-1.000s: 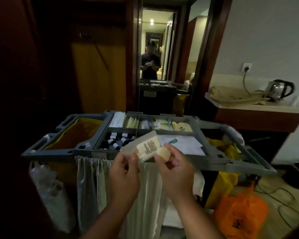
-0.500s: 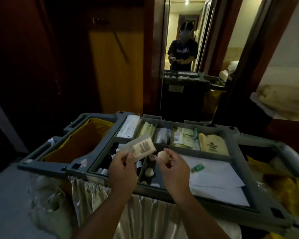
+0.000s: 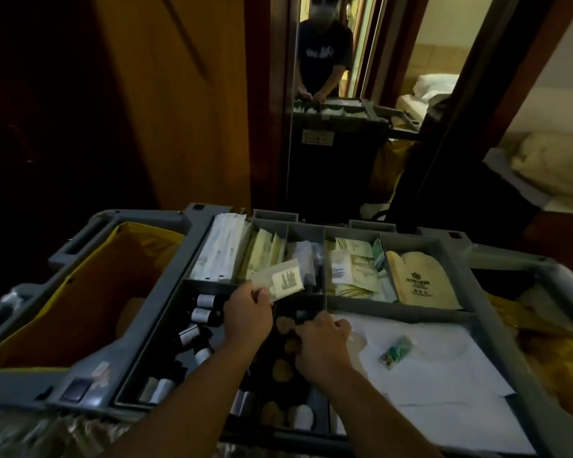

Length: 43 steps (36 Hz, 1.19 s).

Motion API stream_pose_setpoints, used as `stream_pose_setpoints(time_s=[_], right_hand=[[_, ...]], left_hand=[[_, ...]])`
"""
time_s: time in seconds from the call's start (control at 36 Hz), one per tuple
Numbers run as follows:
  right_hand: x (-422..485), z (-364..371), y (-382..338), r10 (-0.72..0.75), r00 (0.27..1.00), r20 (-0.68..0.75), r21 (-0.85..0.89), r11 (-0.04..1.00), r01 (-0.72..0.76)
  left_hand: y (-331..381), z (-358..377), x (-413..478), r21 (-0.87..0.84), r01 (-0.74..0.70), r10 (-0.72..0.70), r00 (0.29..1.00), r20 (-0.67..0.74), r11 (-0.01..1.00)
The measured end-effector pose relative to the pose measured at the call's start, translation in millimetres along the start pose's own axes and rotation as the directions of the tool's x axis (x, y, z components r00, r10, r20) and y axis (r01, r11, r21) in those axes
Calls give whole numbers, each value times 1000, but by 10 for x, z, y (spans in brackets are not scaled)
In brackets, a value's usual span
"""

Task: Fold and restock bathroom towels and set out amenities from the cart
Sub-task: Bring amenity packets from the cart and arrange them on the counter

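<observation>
The grey housekeeping cart tray (image 3: 457,249) fills the lower view, split into compartments. My left hand (image 3: 247,314) pinches a clear amenity packet with a printed label (image 3: 283,280) above the bottle compartment. My right hand (image 3: 323,345) is lowered into the narrow middle compartment among round pale soaps (image 3: 282,370), its fingers curled downward; whether it grips a soap is hidden. Small dark bottles with white caps (image 3: 199,309) lie left of the soaps.
Back compartments hold white sachets (image 3: 217,251), pale packets (image 3: 351,269) and a beige mitt (image 3: 417,279). A small green item (image 3: 396,352) lies on white paper (image 3: 444,375). A yellow bag (image 3: 80,292) hangs at the cart's left. A mirror (image 3: 328,77) and bedding (image 3: 549,166) stand behind.
The view tilted down toward the cart. My right hand dropped from holding a round soap in the air into the soap compartment. My left hand kept the packet and moved over the tray.
</observation>
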State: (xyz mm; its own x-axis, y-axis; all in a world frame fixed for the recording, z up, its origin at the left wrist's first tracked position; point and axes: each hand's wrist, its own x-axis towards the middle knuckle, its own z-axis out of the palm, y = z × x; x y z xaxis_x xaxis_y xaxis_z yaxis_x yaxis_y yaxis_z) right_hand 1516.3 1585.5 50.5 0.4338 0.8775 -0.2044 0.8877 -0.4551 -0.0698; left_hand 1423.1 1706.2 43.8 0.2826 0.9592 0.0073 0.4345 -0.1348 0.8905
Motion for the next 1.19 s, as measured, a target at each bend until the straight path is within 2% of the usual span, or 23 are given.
stream_pose_setpoints(time_s=[0.22, 0.33, 0.39, 0.44, 0.53, 0.58, 0.67, 0.75, 0.86, 0.94, 1.03, 1.14, 1.19], right_hand=[[54, -27, -1, -13, 998, 53, -94, 995, 18], [48, -46, 30, -29, 998, 64, -67, 997, 34], [48, -26, 67, -35, 999, 33, 45, 998, 34], [52, 24, 108, -12, 1000, -24, 249, 968, 17], [110, 109, 137, 103, 979, -176, 522, 853, 4], [208, 129, 143, 199, 947, -251, 634, 774, 6], [369, 20, 172, 230, 920, -318, 625, 780, 21], [556, -125, 243, 247, 921, -302, 600, 799, -17], [801, -203, 324, 315, 913, -258, 710, 703, -42], [904, -229, 382, 327, 912, -247, 733, 678, -45], [962, -231, 408, 336, 895, -293, 752, 659, -1], [1043, -281, 454, 501, 823, -269, 871, 491, -14], [1093, -317, 499, 538, 804, -254, 874, 483, -48]], left_hand=[[219, 367, 334, 172, -109, 101, 994, 51, 979], [311, 478, 439, 251, -140, 128, 990, 64, 958], [336, 507, 486, 284, -180, 162, 983, 87, 942], [355, 523, 533, 303, -224, 201, 974, 107, 926], [373, 539, 620, 285, -263, 242, 964, 107, 922], [354, 554, 698, 272, -281, 262, 959, 105, 920], [348, 544, 769, 365, -348, 299, 936, 184, 864], [388, 527, 809, 402, -456, 348, 883, 316, 794], [428, 553, 872, 342, -547, 382, 811, 443, 764], [400, 597, 907, 206, -542, 456, 819, 349, 815], [339, 601, 927, 109, -444, 404, 875, 268, 889], [233, 646, 915, 91, -323, 270, 891, 365, 942], [192, 710, 912, 156, -306, 228, 894, 385, 939]])
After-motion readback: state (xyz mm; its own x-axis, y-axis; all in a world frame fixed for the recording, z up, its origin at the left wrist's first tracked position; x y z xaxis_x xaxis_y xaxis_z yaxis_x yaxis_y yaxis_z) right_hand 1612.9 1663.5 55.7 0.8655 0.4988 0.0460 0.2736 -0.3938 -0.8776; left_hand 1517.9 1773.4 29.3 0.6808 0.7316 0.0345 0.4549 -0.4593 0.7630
